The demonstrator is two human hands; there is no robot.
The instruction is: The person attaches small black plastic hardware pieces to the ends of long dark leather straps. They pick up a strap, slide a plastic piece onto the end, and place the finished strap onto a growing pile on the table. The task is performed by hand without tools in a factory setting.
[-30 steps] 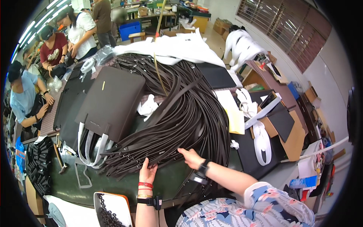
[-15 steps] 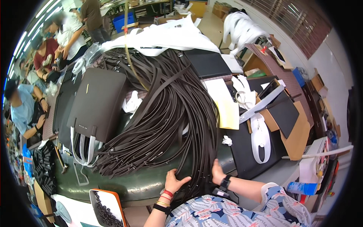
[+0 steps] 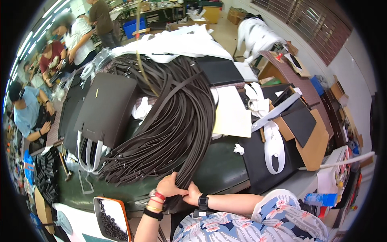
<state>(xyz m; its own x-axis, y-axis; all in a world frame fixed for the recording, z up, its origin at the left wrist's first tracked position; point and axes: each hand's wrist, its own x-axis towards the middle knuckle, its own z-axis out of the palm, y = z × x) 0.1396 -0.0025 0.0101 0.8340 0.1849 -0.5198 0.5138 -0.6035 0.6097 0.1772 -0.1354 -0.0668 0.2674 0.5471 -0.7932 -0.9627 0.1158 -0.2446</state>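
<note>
A large heap of dark brown straps (image 3: 173, 125) sweeps across the green table (image 3: 225, 165) and tapers toward me. At the table's near edge both hands close round the gathered strap ends. My left hand (image 3: 171, 186) holds the bundle from its left side, fingers partly hidden. My right hand (image 3: 192, 194) wraps it from the right, its fingertips out of sight behind the straps. The two hands almost touch. Left of the heap lies a dark brown handbag (image 3: 107, 107) with white-wrapped handles. Crumpled white paper (image 3: 142, 109) is tucked between bag and straps.
An orange-rimmed tray (image 3: 125, 207) of small dark parts stands at the near left, with a hammer (image 3: 65, 167) beyond it. Cream paper (image 3: 234, 117), white tape rolls (image 3: 275, 151) and black sheets (image 3: 258, 169) lie right. Several people work at the far left.
Both hands have moved left and come together, closing on the straps. The right-hand strands have been drawn leftward into a tighter bundle, uncovering more green table on the right.
</note>
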